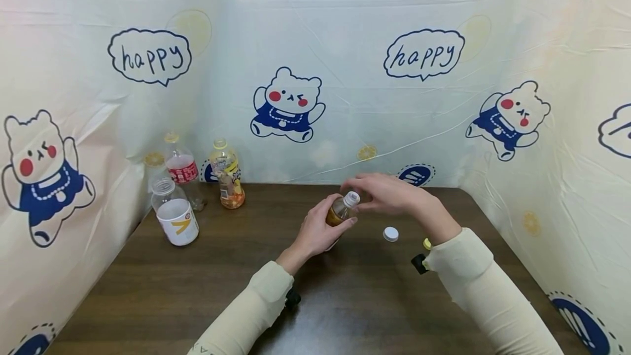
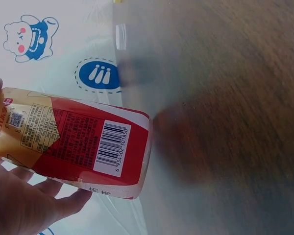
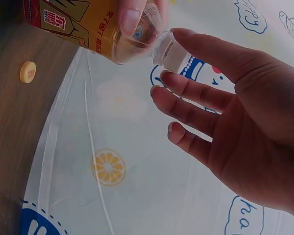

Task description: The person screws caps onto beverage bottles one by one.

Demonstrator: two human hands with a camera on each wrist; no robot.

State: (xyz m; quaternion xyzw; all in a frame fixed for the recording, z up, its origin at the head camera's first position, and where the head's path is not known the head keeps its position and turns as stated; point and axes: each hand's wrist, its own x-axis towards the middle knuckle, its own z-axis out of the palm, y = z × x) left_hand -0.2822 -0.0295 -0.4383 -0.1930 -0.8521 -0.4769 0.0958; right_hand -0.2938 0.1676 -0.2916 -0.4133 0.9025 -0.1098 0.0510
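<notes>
My left hand grips a plastic drink bottle with a red and gold label, holding it tilted above the table. A barcode on its label faces the left wrist camera. The bottle's neck carries a white cap. At that cap is my right hand, thumb and index fingertip on opposite sides of it, the other fingers spread loosely below. On the tabletop lie a loose white cap and a yellow cap; in the head view the yellow one is partly behind my right wrist.
At the table's left back stand a wide-mouthed clear bottle with a white label, a clear bottle with a red label, and a bottle with a yellow label. A printed curtain encloses the brown table at the back and sides.
</notes>
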